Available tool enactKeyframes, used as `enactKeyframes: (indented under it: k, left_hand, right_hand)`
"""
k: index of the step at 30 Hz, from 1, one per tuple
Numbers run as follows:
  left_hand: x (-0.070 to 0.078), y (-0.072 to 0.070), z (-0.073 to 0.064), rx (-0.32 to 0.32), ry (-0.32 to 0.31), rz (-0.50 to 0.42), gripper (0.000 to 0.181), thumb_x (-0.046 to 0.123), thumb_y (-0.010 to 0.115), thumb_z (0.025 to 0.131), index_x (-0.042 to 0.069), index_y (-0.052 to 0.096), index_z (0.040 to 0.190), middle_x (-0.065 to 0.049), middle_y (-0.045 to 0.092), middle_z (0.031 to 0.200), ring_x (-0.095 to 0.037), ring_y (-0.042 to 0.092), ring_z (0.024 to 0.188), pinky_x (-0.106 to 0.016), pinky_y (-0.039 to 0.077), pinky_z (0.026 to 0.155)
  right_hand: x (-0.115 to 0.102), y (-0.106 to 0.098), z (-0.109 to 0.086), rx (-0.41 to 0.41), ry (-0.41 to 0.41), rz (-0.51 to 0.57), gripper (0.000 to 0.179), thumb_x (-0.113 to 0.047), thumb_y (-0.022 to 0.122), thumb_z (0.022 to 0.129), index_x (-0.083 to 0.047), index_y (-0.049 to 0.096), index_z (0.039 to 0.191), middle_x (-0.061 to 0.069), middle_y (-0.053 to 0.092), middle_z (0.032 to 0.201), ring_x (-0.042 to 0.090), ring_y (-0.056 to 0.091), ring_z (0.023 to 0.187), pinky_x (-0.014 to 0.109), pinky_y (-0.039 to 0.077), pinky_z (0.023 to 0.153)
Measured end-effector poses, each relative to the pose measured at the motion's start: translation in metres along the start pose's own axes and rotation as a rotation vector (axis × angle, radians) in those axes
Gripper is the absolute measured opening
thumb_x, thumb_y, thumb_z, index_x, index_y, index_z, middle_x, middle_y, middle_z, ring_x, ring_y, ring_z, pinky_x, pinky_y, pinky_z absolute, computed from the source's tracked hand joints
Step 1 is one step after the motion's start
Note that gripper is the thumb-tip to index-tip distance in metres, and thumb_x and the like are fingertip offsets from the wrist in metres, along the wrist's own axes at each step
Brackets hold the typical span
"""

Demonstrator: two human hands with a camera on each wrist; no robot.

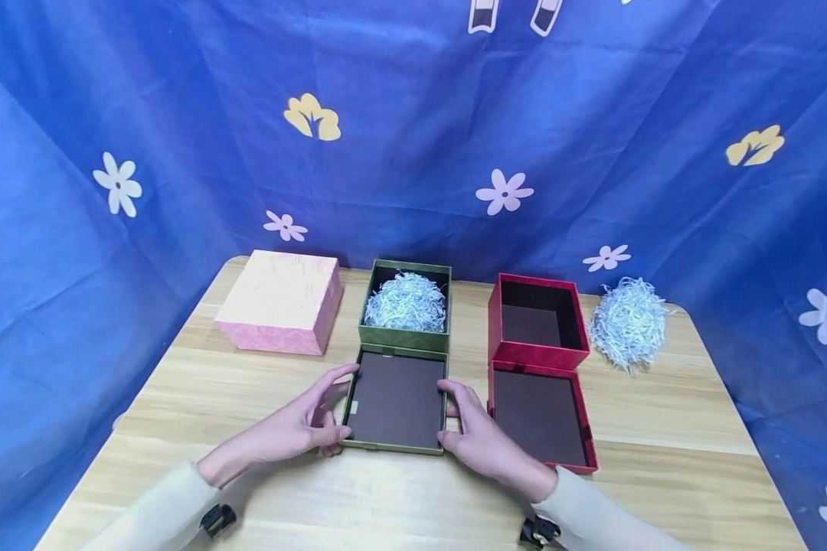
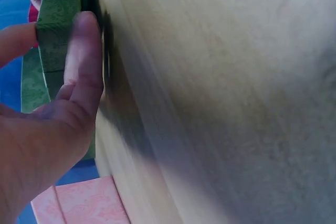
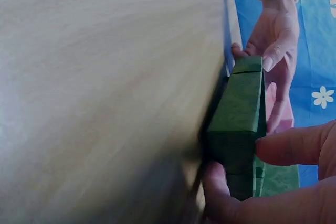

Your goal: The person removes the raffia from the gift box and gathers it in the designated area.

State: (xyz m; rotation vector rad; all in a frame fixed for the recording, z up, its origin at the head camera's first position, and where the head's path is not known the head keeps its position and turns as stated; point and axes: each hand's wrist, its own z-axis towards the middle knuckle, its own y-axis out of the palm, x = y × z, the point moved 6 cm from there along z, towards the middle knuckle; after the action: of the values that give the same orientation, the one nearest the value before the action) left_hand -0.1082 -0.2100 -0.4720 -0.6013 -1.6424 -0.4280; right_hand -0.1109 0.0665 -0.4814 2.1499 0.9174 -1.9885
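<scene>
The green box lid (image 1: 398, 399) lies dark inside upward, right up against the front of the green box (image 1: 405, 337). My left hand (image 1: 296, 421) grips its left side, thumb by the front corner and fingers spread along the edge. On the opposite side my right hand (image 1: 478, 440) holds the lid between thumb and fingers. Both wrist views show the lid's green side wall (image 3: 236, 103) pinched at its corners, with a dark shadow line beneath it. White shredded paper (image 1: 406, 302) fills the green box behind the lid.
A closed pink box (image 1: 280, 295) stands at the back left. Right of the green box is a red box (image 1: 539, 321), and its red lid (image 1: 540, 417) lies inside up in front, close to my right hand. A loose heap of shredded paper (image 1: 629, 325) sits at the far right.
</scene>
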Motion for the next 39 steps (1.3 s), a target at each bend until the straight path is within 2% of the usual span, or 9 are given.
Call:
enactKeyframes:
  k: [4,7,10,12,14,17,20,31,39]
  left_hand:
    - [-0.004,0.001,-0.001,0.008,0.004,0.016,0.101,-0.004,0.071,0.102,0.014,0.006,0.176,-0.043,0.021,0.168,-0.037,0.07,0.077,-0.042,0.063,0.068]
    - [-0.006,0.001,-0.002,0.015,0.008,0.06,0.103,-0.004,0.071,0.101,0.014,0.003,0.176,-0.041,0.061,0.129,-0.035,0.069,0.074,-0.04,0.062,0.066]
    - [-0.006,0.001,-0.001,0.015,0.011,0.097,0.104,-0.003,0.072,0.101,0.013,0.001,0.176,-0.027,0.067,0.086,-0.033,0.068,0.073,-0.037,0.061,0.064]
    - [-0.005,0.001,-0.001,0.019,0.005,0.105,0.105,-0.002,0.073,0.101,0.013,0.002,0.176,-0.028,0.067,0.087,-0.033,0.068,0.073,-0.037,0.061,0.064]
    - [-0.006,0.001,-0.001,0.029,0.003,0.103,0.104,-0.002,0.073,0.1,0.011,0.002,0.176,-0.039,0.065,0.116,-0.031,0.067,0.073,-0.037,0.061,0.062]
    - [-0.006,0.001,0.001,0.048,-0.009,0.103,0.104,-0.002,0.074,0.1,0.009,0.003,0.176,-0.042,0.03,0.165,-0.026,0.064,0.074,-0.033,0.058,0.059]
    - [-0.006,0.002,0.004,0.062,-0.014,0.099,0.103,0.0,0.073,0.1,0.009,0.003,0.176,-0.029,-0.004,0.178,-0.026,0.06,0.076,-0.032,0.056,0.057]
    - [0.005,-0.019,0.015,0.337,0.02,0.171,0.088,0.01,0.075,0.1,0.005,0.023,0.172,-0.036,0.035,0.165,-0.034,0.066,0.078,-0.041,0.063,0.063]
    - [0.025,-0.033,0.033,0.462,0.063,0.201,0.08,0.013,0.074,0.104,0.003,0.027,0.169,-0.031,0.041,0.163,-0.047,0.053,0.138,-0.056,0.047,0.113]
  right_hand:
    - [0.002,0.003,0.0,0.002,0.02,-0.008,0.081,0.005,0.068,0.091,-0.003,0.037,0.166,0.017,0.042,0.158,0.034,0.049,0.134,0.051,0.046,0.104]
    - [0.002,0.004,0.001,0.003,0.026,-0.001,0.081,0.006,0.067,0.091,-0.004,0.038,0.166,0.016,0.042,0.159,0.034,0.049,0.134,0.053,0.045,0.105]
    - [0.002,0.004,0.002,0.009,0.029,0.002,0.08,0.007,0.068,0.091,-0.003,0.039,0.165,0.017,0.042,0.159,0.034,0.049,0.134,0.052,0.046,0.104]
    - [0.002,0.004,0.003,0.019,0.035,0.001,0.079,0.006,0.069,0.092,-0.003,0.04,0.164,0.017,0.044,0.158,0.034,0.05,0.134,0.052,0.047,0.104]
    - [0.003,0.003,0.003,0.034,0.045,-0.003,0.078,0.001,0.071,0.093,-0.005,0.041,0.164,0.017,0.045,0.157,0.035,0.05,0.136,0.053,0.046,0.105]
    - [0.002,0.002,0.004,0.057,0.06,0.004,0.075,-0.007,0.074,0.094,-0.006,0.043,0.163,0.018,0.044,0.16,0.039,0.05,0.141,0.059,0.045,0.11]
    - [-0.001,-0.002,0.004,0.084,0.07,0.02,0.074,-0.012,0.075,0.096,-0.007,0.043,0.163,0.018,0.041,0.165,0.042,0.047,0.147,0.065,0.042,0.115]
    - [-0.022,-0.029,0.013,0.168,-0.035,0.114,0.076,-0.019,0.077,0.099,-0.004,0.041,0.164,0.014,0.04,0.168,0.042,0.039,0.155,0.063,0.035,0.122]
    - [-0.051,-0.052,0.028,0.228,-0.075,0.232,0.076,-0.021,0.078,0.098,-0.015,0.041,0.165,0.01,0.038,0.171,0.036,0.043,0.153,0.058,0.043,0.118]
